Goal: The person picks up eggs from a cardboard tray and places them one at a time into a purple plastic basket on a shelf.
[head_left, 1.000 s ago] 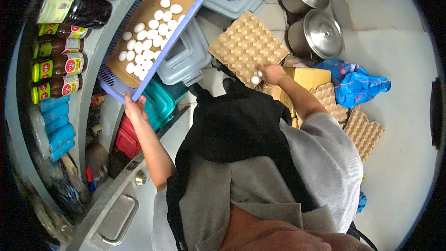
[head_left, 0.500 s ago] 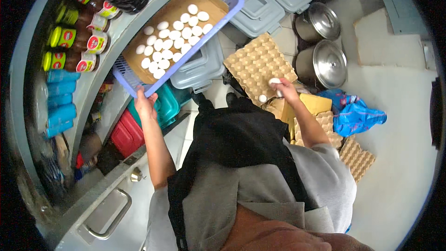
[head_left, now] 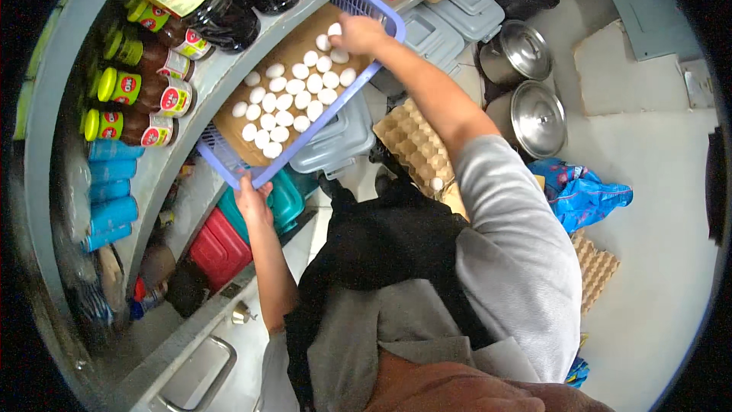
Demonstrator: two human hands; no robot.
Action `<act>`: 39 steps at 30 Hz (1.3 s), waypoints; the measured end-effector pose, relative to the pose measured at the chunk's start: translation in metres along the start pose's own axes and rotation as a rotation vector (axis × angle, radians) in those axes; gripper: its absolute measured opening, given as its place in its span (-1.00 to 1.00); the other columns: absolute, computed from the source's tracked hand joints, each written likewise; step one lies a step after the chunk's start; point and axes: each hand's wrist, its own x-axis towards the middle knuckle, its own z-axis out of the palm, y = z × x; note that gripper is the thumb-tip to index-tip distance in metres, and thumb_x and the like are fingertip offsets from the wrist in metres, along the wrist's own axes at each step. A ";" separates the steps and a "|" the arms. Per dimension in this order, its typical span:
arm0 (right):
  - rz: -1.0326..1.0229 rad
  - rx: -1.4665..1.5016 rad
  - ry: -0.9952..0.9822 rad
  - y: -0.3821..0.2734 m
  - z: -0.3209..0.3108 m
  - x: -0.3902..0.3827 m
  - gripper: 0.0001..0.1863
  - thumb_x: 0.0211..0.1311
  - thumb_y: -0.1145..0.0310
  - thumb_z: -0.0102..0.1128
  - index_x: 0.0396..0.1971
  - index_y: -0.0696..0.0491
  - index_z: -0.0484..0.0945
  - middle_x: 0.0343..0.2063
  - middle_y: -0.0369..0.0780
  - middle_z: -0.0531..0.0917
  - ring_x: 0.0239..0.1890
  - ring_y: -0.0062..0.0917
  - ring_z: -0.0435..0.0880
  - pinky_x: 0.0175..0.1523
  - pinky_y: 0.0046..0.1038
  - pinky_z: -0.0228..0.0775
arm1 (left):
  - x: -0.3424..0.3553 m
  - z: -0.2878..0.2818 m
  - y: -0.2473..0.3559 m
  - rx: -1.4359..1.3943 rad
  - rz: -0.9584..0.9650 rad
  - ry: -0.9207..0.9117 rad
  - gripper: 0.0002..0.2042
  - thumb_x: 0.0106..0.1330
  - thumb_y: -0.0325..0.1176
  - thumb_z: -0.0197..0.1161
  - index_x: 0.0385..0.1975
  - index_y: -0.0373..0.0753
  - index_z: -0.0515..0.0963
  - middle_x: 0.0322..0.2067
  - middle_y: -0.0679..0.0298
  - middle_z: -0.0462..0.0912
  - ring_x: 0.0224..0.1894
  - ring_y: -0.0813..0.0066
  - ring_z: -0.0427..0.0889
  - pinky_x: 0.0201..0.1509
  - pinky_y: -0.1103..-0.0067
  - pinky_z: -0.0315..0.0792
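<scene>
Head view: eggs (head_left: pixel 295 86) lie on cardboard (head_left: pixel 306 37), 2 lidded pots (head_left: pixel 538 118) farther right.

Lavender plastic basket (head_left: pixel 324 121): near corner in my grip, long sides running away to the right. Inside I find white eggs (head_left: pixel 303 98) lying loose on a brown cardboard liner (head_left: pixel 292 52), bunched toward the right long edge. A single egg (head_left: pixel 436 183) sits by the near corner of the tan egg tray (head_left: pixel 415 141), itself partly hidden.
</scene>
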 end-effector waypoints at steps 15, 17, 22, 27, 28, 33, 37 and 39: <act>-0.180 -0.110 0.147 0.017 0.000 -0.032 -0.66 0.23 0.22 0.13 -0.02 -0.02 0.59 -0.11 -0.06 0.69 -0.08 -0.20 0.69 0.00 -0.21 0.53 | -0.004 0.005 0.006 -0.007 -0.019 0.029 -0.70 0.38 -0.21 0.16 -0.04 -0.27 0.43 -0.37 0.24 0.58 -0.51 0.53 0.53 -0.50 0.61 0.48; -0.264 0.201 0.485 0.037 -0.017 -0.089 -0.68 0.22 0.17 0.17 -0.06 -0.05 0.61 -0.18 -0.12 0.70 -0.16 -0.19 0.69 -0.06 -0.21 0.54 | -0.001 0.002 0.002 -0.034 0.010 0.028 -0.71 0.41 -0.20 0.15 -0.13 -0.33 0.44 -0.37 0.21 0.56 -0.52 0.49 0.50 -0.48 0.60 0.47; 0.219 0.108 0.129 0.137 0.033 -0.230 -0.56 0.15 0.07 0.24 -0.02 -0.04 0.56 -0.25 -0.06 0.71 -0.19 -0.14 0.70 -0.10 -0.12 0.53 | -0.004 0.010 0.004 0.037 -0.029 0.011 -0.68 0.38 -0.16 0.19 -0.11 -0.31 0.43 -0.35 0.22 0.57 -0.50 0.48 0.52 -0.36 0.53 0.51; 0.141 -0.077 -0.466 0.151 0.122 -0.355 -0.47 0.12 0.05 0.26 0.04 0.02 0.48 -0.29 -0.01 0.70 -0.23 -0.10 0.70 -0.13 -0.11 0.53 | 0.004 -0.001 -0.001 0.078 -0.052 0.048 -0.65 0.34 -0.10 0.22 -0.10 -0.26 0.43 -0.35 0.25 0.58 -0.51 0.48 0.52 -0.24 0.44 0.53; 0.142 -0.071 -0.469 0.150 0.132 -0.367 -0.47 0.12 0.05 0.26 0.04 0.02 0.48 -0.29 -0.01 0.70 -0.23 -0.10 0.70 -0.13 -0.11 0.53 | 0.005 -0.003 0.000 0.081 -0.052 0.039 -0.65 0.35 -0.10 0.21 -0.10 -0.24 0.43 -0.36 0.26 0.58 -0.51 0.48 0.52 -0.22 0.43 0.52; 0.095 -0.049 -0.416 0.149 0.152 -0.377 -0.61 0.15 0.15 0.20 -0.08 0.04 0.51 -0.35 -0.06 0.70 -0.23 -0.13 0.71 -0.14 -0.13 0.53 | 0.012 -0.006 -0.003 0.070 -0.058 0.020 -0.68 0.37 -0.10 0.19 -0.10 -0.21 0.42 -0.37 0.29 0.58 -0.50 0.47 0.53 -0.21 0.42 0.51; -0.031 -0.118 -0.466 0.151 0.162 -0.376 -0.71 0.16 0.24 0.15 -0.17 0.06 0.54 -0.37 -0.05 0.70 -0.26 -0.12 0.72 -0.13 -0.11 0.54 | 0.012 -0.006 -0.003 0.055 -0.048 0.018 -0.69 0.39 -0.10 0.17 -0.10 -0.20 0.41 -0.36 0.28 0.57 -0.50 0.45 0.52 -0.21 0.43 0.50; -0.008 -0.108 -0.512 0.156 0.173 -0.371 -0.72 0.16 0.24 0.15 -0.18 0.06 0.54 -0.37 -0.05 0.71 -0.26 -0.13 0.72 -0.13 -0.11 0.54 | 0.010 -0.001 -0.003 0.057 -0.049 0.029 -0.69 0.39 -0.10 0.16 -0.09 -0.20 0.41 -0.35 0.27 0.57 -0.50 0.45 0.52 -0.20 0.43 0.49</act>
